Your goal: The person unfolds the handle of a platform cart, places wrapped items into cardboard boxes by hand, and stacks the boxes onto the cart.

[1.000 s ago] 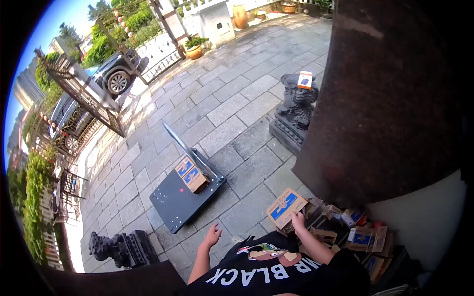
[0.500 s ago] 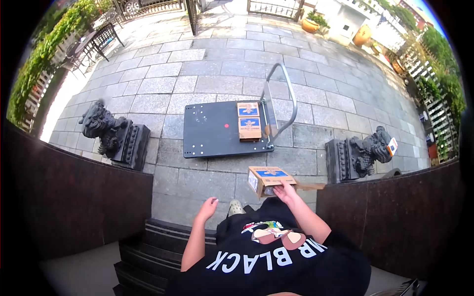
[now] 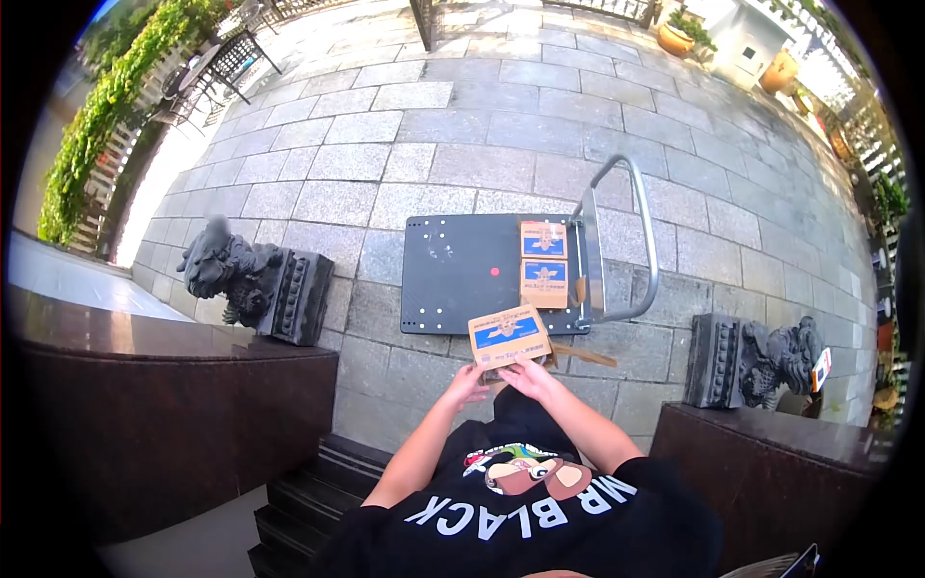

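Observation:
A brown cardboard box (image 3: 509,334) with a blue printed panel is held in front of my body, over the near edge of a black platform cart (image 3: 453,275). My right hand (image 3: 532,379) grips its near side. Beside it, my left hand (image 3: 469,382) is at the box's near left corner; whether its fingers grip the box I cannot tell. A brown strip or flap (image 3: 583,354) sticks out to the right of the box. Two similar boxes, a far one (image 3: 544,241) and a near one (image 3: 543,282), lie side by side on the cart near its handle (image 3: 644,231).
Stone lion statues stand at left (image 3: 236,275) and right (image 3: 761,361), the right one with a small white and orange box (image 3: 821,370). Dark steps (image 3: 318,496) lie below left, between dark polished walls (image 3: 183,414). A black chair (image 3: 236,63) is far left.
The view has swung round to face the cart. My left hand has come in from the left to the box. The box has moved over the cart's near edge, still in my right hand.

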Motion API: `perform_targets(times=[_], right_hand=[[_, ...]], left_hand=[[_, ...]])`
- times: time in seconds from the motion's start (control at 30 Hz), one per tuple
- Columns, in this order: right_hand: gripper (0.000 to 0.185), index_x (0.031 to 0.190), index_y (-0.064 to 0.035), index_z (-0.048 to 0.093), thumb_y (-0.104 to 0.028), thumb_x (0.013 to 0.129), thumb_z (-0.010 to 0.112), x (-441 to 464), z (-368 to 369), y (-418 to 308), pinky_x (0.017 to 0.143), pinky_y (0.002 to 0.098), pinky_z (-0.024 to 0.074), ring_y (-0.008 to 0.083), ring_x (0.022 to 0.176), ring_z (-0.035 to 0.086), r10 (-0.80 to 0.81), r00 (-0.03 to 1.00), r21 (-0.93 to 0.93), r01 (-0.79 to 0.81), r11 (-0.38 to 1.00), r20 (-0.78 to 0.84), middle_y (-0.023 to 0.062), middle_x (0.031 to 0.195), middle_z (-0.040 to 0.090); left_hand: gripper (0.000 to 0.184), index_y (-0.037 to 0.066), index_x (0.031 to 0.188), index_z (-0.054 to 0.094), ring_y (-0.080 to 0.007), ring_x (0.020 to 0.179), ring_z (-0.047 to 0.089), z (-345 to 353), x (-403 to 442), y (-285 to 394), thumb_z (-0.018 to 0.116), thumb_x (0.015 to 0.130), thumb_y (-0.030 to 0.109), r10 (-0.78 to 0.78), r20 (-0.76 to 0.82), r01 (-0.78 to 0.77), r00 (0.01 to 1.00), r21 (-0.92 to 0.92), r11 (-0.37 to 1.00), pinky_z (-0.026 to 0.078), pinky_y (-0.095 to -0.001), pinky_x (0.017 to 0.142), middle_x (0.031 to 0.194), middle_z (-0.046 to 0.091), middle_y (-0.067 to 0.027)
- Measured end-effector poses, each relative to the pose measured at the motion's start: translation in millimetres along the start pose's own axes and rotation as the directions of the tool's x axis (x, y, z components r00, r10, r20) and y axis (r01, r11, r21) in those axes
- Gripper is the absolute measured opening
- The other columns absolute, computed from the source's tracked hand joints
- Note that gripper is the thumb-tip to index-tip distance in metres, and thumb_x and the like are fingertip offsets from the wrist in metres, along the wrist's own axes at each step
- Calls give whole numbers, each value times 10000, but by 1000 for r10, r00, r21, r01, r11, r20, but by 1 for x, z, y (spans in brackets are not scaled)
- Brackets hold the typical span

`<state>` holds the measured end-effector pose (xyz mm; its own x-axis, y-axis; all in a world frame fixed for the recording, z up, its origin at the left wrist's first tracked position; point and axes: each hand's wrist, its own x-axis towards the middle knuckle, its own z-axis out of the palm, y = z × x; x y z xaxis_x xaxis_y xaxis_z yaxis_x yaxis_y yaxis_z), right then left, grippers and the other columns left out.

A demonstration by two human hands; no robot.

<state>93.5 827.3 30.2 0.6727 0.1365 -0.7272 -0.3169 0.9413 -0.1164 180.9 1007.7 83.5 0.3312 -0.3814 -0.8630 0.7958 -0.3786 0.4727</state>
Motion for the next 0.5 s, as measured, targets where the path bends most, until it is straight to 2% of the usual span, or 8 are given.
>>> perform_targets(times=[0.1, 0.13, 0.17, 0.23, 0.27, 0.4, 0.43, 0.5], right_hand=[[393, 1392, -41, 336, -203, 1034, 345, 38, 19, -17, 1069, 465, 399, 334, 1273, 445, 101, 993, 7, -102, 995, 68, 193, 1359, 446], [393, 1394, -31, 315, -206, 1042, 307, 54, 23, -21, 1069, 476, 395, 358, 1281, 440, 136, 990, 32, -137, 990, 35, 200, 1364, 436], [393, 1394, -31, 315, -206, 1042, 307, 68, 25, -25, 1069, 476, 395, 358, 1281, 440, 148, 989, 45, -149, 988, 30, 200, 1364, 436], [409, 1391, -18, 322, -230, 1041, 317, 98, 29, -33, 1080, 471, 392, 367, 1269, 457, 151, 988, 10, -151, 988, 42, 207, 1380, 434], [395, 1379, -8, 325, -212, 1042, 300, 115, 30, -35, 1057, 465, 420, 369, 1238, 491, 144, 990, 35, -144, 989, 3, 219, 1366, 442], [374, 1361, 4, 328, -181, 1038, 291, 189, 23, -48, 1024, 453, 458, 357, 1206, 524, 165, 983, 74, -159, 985, -84, 225, 1327, 471], [374, 1361, 4, 328, -181, 1038, 291, 208, 14, -49, 1024, 453, 458, 357, 1206, 524, 169, 981, 95, -161, 982, -91, 225, 1327, 471], [368, 1346, 7, 340, -181, 1032, 302, 251, -4, -50, 1029, 453, 455, 350, 1204, 526, 143, 958, 260, -77, 963, -247, 233, 1300, 487]], left_hand=[[755, 70, 1404, 297, -328, 1120, 582, -15, 41, 30, 645, 871, 475, -26, -99, 37, 995, 109, 993, 521, -468, 853, 1359, 462, -147], [688, 31, 1392, 344, -265, 1116, 583, -20, 54, 40, 678, 880, 345, -42, -172, 61, 984, 105, 993, 504, -414, 883, 1308, 532, -141], [688, 31, 1392, 344, -265, 1116, 583, -26, 66, 48, 678, 880, 345, -59, -178, 79, 982, 106, 991, 504, -414, 883, 1308, 532, -141], [486, 12, 1323, 464, -184, 1075, 594, -38, 87, 67, 636, 918, 218, 126, -125, -108, 984, 143, 984, 489, -325, 884, 1234, 597, -100], [356, -3, 1262, 550, -147, 1044, 602, -40, 99, 72, 597, 930, 118, 120, -208, -95, 971, 130, 987, 476, -275, 887, 1166, 640, -74], [430, -5, 1325, 517, -173, 1090, 593, -81, 193, 50, 604, 925, 127, 229, -232, -217, 946, 76, 973, 466, -299, 917, 1209, 631, -100], [430, -5, 1325, 517, -173, 1090, 593, -88, 213, 51, 604, 925, 127, 212, -227, -197, 950, 86, 977, 466, -299, 917, 1209, 631, -100], [426, -10, 1328, 515, -178, 1126, 575, -101, 259, 56, 592, 934, 133, 248, -283, -196, 926, 200, 960, 443, -295, 956, 1243, 618, -117]])
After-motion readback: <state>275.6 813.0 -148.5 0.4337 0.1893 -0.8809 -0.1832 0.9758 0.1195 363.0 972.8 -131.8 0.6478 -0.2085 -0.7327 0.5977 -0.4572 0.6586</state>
